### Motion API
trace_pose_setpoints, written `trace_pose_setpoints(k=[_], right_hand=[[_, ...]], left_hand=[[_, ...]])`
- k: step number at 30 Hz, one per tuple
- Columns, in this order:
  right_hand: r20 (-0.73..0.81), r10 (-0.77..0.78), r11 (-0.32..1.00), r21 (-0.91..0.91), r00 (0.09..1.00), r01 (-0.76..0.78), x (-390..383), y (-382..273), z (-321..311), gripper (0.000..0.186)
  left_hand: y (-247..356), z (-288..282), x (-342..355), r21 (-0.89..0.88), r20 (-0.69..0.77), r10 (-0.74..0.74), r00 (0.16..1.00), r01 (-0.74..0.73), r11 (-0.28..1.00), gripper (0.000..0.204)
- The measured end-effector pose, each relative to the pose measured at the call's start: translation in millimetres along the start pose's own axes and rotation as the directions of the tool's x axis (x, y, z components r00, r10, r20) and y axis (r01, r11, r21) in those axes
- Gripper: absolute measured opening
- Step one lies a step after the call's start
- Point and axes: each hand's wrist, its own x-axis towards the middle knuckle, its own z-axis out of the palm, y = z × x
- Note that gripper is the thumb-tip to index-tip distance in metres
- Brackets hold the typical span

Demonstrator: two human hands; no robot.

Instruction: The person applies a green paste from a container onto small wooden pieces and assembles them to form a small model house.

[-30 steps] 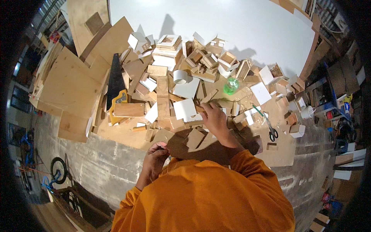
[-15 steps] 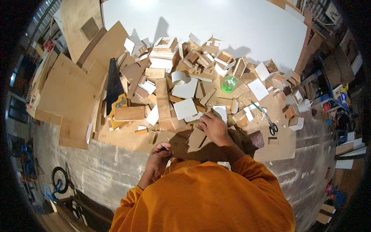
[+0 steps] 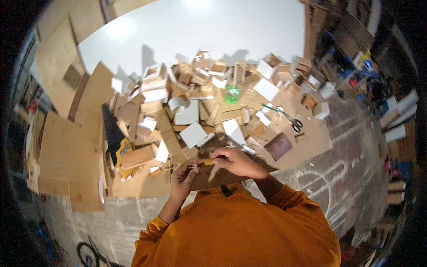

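Observation:
Close to my body, over the near edge of the work surface, a small tan strip [image 3: 206, 162], perhaps wood or cardboard, spans my two hands. My right hand [image 3: 240, 163] pinches its right end. At the other end, the fingers of my left hand [image 3: 183, 177] are pressed together around something too small and blurred to name. Just beyond the hands lie white square pieces [image 3: 194, 135] and cut tan offcuts. A dark brown rectangular piece [image 3: 279, 147] lies right of my right hand.
A handsaw with a yellow handle [image 3: 123, 153] lies at the left beside large boards [image 3: 58, 155]. Black-handled scissors [image 3: 295, 124], a green clear container [image 3: 231, 94] and a white roll [image 3: 177, 104] sit among scraps. Small box-like models [image 3: 218, 68] stand along the white board [image 3: 195, 26].
My right hand has drawn back from the pile toward my left hand, and a tan strip now shows between them. The whole view has shifted and tilted.

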Motion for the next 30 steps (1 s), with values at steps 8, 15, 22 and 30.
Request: trace_pose_setpoints(k=[8, 15, 22, 30], right_hand=[[-0.326, 0.311, 0.868, 0.481, 0.893, -0.126, -79, 11, 2, 0.014], [-0.585, 0.286, 0.946, 0.297, 0.759, -0.127, -151, 40, -20, 0.019], [-0.625, 0.409, 0.834, 0.551, 0.665, 0.005, -189, 82, -90, 0.016], [-0.745, 0.372, 0.852, 0.510, 0.553, 0.114, -231, 149, -212, 0.012]], left_hand=[[-34, 45, 30, -0.038, 0.233, 0.006, 0.972, 0.003, 0.999, 0.016], [-39, 117, 39, 0.181, 0.441, 0.099, 0.892, -0.196, 0.964, 0.014], [-19, 219, 70, 0.305, 0.479, 0.140, 0.866, -0.315, 0.899, 0.018], [-49, 372, 132, 0.063, 0.419, -0.042, 0.907, 0.018, 0.998, 0.017]])
